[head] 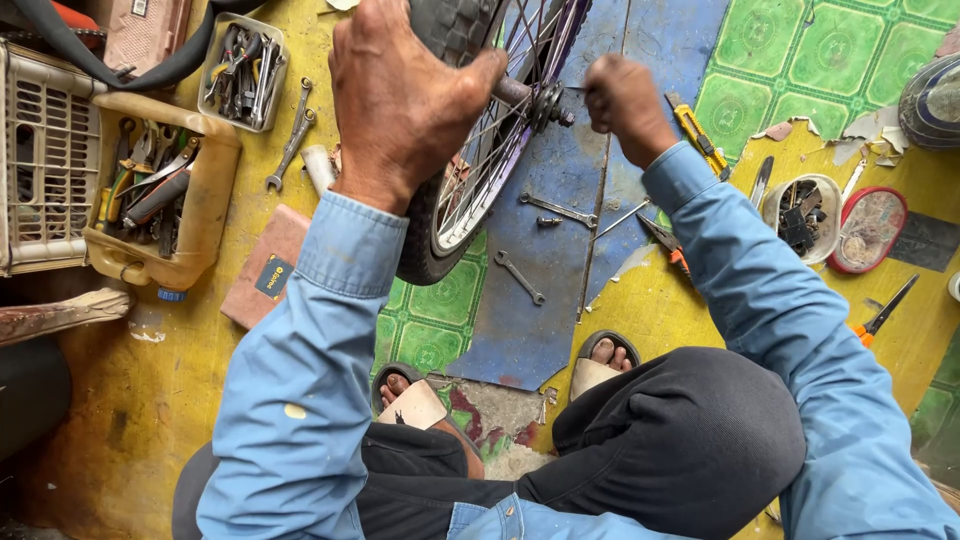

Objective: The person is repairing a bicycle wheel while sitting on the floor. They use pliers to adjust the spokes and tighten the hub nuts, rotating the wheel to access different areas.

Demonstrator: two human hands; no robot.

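Small spoked bicycle wheel with black rubber tyre (470,150) stands upright on the worn blue floor mat (540,300). Left hand (400,100) is clamped over the tyre top. Right hand (625,105) is closed in a fist beside the hub axle; contents cannot be told. Two steel spanners (520,277) lie on the mat below the wheel. Yellow cut-open plastic jug of tools (165,205) sits left of the wheel.

The floor (150,400) is yellow and dirty (paint worn off), with green patterned tiles (830,50) beside a blue mat (540,330).
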